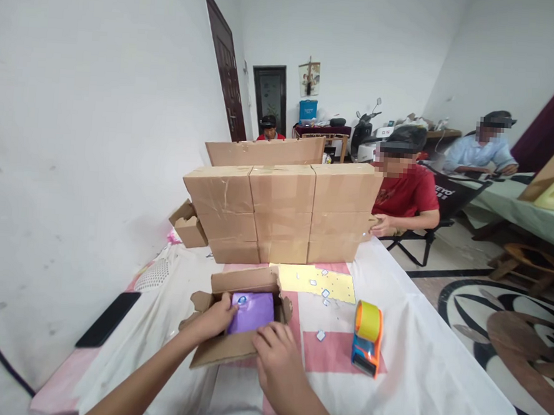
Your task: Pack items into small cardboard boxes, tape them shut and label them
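The right hand bends its fingers over the front flap of an open cardboard box on the cloth-covered desk. Inside sits a glossy purple packet, a blue emblem near its upper-left corner. The left hand touches its left side; whether either grips, I cannot tell. Taped cartons stand stacked behind.
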Demonstrator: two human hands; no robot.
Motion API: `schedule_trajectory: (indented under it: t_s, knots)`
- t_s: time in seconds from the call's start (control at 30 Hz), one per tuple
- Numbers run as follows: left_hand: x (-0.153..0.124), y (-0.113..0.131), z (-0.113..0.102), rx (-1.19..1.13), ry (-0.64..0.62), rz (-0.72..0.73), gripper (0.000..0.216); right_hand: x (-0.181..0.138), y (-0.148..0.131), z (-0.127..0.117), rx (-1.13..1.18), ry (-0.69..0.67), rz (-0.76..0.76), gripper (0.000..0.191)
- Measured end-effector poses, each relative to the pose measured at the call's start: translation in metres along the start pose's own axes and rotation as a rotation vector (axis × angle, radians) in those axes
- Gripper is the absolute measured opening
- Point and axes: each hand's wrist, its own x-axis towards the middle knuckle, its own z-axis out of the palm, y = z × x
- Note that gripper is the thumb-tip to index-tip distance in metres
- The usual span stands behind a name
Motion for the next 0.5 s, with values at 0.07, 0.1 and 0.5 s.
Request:
schedule_trajectory:
  t_s: [0.07, 0.1, 0.5]
  knots:
    - [0.004, 0.002, 0.005, 0.132, -0.034, -0.013, 0.025, 0.000, 0.000, 0.000, 0.005, -0.004, 0.008, 0.031]
    - [0.005, 0.004, 0.008, 0.191, -0.047, -0.011, 0.023, 0.000, 0.000, 0.000, 0.008, -0.005, 0.013, 0.031]
    - [-0.042, 0.010, -0.018, 0.403, 0.341, 0.044, 0.046, -0.003, 0.011, -0.008, 0.062, 0.063, -0.008, 0.040]
